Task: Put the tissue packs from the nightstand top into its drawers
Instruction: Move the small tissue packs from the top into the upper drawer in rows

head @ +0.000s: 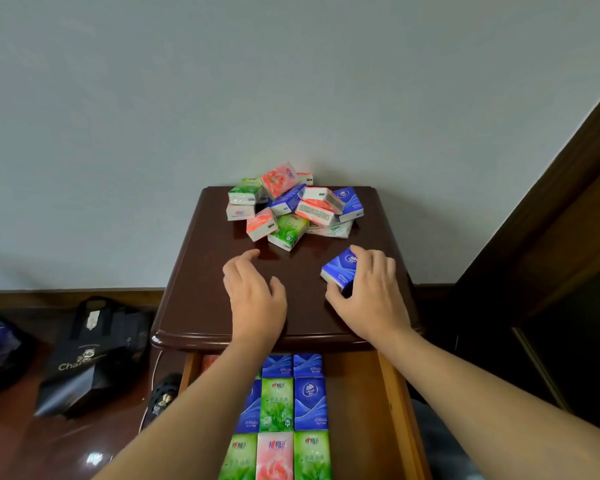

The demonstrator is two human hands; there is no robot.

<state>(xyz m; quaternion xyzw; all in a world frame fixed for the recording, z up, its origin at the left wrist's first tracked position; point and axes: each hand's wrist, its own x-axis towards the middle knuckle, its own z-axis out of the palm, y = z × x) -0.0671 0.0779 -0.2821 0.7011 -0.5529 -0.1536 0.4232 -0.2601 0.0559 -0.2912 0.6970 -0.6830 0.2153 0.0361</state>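
Several tissue packs in green, pink and blue lie in a loose pile (291, 209) at the back of the dark wooden nightstand top (205, 292). My right hand (371, 292) grips a blue tissue pack (338, 266) just above the top, at its right side. My left hand (253, 296) hovers over the middle of the top with fingers spread and nothing in it, just short of the pile. Below the front edge the top drawer (357, 410) stands pulled out, with rows of blue, green and pink packs (291, 410) laid flat; its right part is bare wood.
A black paper bag (90, 358) stands on the glossy floor left of the nightstand, with a dark shoe (161, 396) beside the drawer. A dark wooden frame (551, 237) rises on the right. The wall is right behind the pile.
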